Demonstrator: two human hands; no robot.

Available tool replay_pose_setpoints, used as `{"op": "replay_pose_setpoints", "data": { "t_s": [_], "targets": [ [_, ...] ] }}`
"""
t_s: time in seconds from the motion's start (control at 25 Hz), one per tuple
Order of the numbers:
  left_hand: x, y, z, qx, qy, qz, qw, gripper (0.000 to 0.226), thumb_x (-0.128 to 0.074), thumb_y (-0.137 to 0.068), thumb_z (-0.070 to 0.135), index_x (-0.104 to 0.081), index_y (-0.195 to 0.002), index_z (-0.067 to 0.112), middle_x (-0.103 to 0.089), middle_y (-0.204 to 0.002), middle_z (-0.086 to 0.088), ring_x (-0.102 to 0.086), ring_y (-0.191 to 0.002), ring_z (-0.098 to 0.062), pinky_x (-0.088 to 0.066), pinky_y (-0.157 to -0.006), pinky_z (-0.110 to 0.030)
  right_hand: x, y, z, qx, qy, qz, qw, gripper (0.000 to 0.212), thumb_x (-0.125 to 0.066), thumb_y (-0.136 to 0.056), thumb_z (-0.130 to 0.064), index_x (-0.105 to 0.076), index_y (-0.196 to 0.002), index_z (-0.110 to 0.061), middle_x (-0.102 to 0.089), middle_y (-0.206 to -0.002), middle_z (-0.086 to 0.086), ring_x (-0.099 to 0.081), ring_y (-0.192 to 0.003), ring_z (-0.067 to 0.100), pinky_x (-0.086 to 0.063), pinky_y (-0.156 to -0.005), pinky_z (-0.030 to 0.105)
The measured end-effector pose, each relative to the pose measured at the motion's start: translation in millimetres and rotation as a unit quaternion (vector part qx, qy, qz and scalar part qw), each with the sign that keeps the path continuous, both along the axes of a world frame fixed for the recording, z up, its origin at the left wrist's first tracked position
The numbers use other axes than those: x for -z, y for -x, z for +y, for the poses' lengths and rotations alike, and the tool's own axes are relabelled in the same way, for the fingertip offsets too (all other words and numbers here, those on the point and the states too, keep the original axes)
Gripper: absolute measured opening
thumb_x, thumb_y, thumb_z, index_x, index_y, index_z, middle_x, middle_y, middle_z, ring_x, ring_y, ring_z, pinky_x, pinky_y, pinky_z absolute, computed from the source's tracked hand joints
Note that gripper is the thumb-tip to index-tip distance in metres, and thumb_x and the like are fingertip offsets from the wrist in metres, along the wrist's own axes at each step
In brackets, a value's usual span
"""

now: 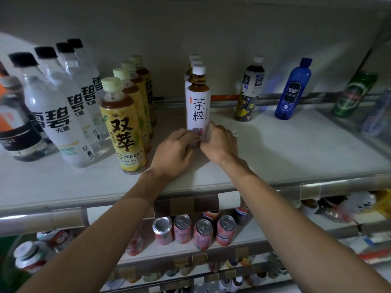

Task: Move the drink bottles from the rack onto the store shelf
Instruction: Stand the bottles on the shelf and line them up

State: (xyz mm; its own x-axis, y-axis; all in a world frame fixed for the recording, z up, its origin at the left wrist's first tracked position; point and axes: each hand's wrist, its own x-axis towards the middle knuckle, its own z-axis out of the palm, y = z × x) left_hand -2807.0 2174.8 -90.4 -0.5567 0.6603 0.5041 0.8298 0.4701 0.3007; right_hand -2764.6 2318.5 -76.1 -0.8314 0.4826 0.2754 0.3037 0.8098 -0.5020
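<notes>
Bottles fill a store shelf [296, 149] as a person's two hands work at its middle. At far left, at 9 o'clock, stand clear bottles with black caps [61, 115], then a file of yellow-label tea bottles [123, 127]. Next comes the left hand [175, 153], fingers curled to the foot of the white-label bottle [197, 102] from about 7 o'clock. That bottle stands upright on the shelf, long axis vertical, white cap up, at the head of a row of matching bottles running back toward 12 o'clock. The right hand [220, 142] grips the same foot from about 4 o'clock, its thumb wrapped against the label. It looks slightly the closer of the two, though the fingertips are blurred. The bottle thus lies dead ahead, at 12 o'clock, from both hands, held low and between them. Any nudge into line would likely run straight back along that row. Further right stand a dark bottle [251, 81], a blue bottle [294, 89] and a green can [353, 96]. No rack is in view.
</notes>
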Motion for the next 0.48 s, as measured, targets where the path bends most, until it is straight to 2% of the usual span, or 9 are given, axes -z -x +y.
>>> {"op": "replay_pose_setpoints", "data": {
  "t_s": [0.12, 0.2, 0.28, 0.36, 0.48],
  "targets": [
    [-4, -11, 7, 0.046, 0.022, 0.005, 0.999, 0.042, -0.047, -0.084, 0.022, -0.055, -0.125, 0.017, -0.056, -0.124, -0.004, -0.055, -0.112, -0.027, -0.053, -0.078, -0.039, -12, -30, 6, -0.017, -0.017, -0.007, 1.0, 0.057, -0.066, -0.087, -0.04, -0.053, -0.138, -0.019, -0.058, -0.136, 0.009, -0.053, -0.124, 0.031, -0.046, -0.1, 0.036],
    [-5, -12, 21, 0.072, 0.072, -0.008, 0.995, 0.048, -0.054, -0.087, 0.017, -0.048, -0.134, 0.018, -0.049, -0.139, -0.005, -0.048, -0.125, -0.03, -0.047, -0.094, -0.042, -16, -56, 13, -0.019, -0.044, -0.012, 0.999, 0.057, -0.063, -0.089, -0.046, -0.054, -0.14, -0.022, -0.057, -0.139, 0.006, -0.052, -0.126, 0.027, -0.045, -0.103, 0.036],
    [-10, -19, 41, 0.119, 0.14, 0.017, 0.983, 0.058, -0.056, -0.089, 0.021, -0.038, -0.143, 0.019, -0.036, -0.151, -0.007, -0.038, -0.135, -0.03, -0.033, -0.11, -0.043, -18, -89, 24, -0.007, -0.084, -0.043, 0.996, 0.058, -0.059, -0.091, -0.049, -0.048, -0.144, -0.026, -0.055, -0.141, 0.003, -0.05, -0.128, 0.026, -0.043, -0.104, 0.037],
    [-21, -34, 65, 0.167, 0.172, 0.041, 0.97, 0.062, -0.054, -0.091, 0.026, -0.03, -0.148, 0.023, -0.024, -0.158, -0.007, -0.028, -0.14, -0.029, -0.022, -0.115, -0.04, -20, -128, 40, 0.042, -0.12, -0.068, 0.99, 0.061, -0.056, -0.092, -0.051, -0.041, -0.146, -0.028, -0.052, -0.142, 0.004, -0.049, -0.126, 0.028, -0.042, -0.104, 0.039],
    [-28, -67, 99, 0.226, 0.2, 0.053, 0.952, 0.062, -0.051, -0.093, 0.031, -0.026, -0.149, 0.028, -0.013, -0.161, -0.003, -0.018, -0.144, -0.026, -0.013, -0.116, -0.037, -15, -201, 63, 0.154, -0.136, -0.096, 0.974, 0.066, -0.054, -0.09, -0.054, -0.041, -0.148, -0.024, -0.053, -0.141, 0.009, -0.05, -0.126, 0.031, -0.043, -0.102, 0.041]
  ]
}}
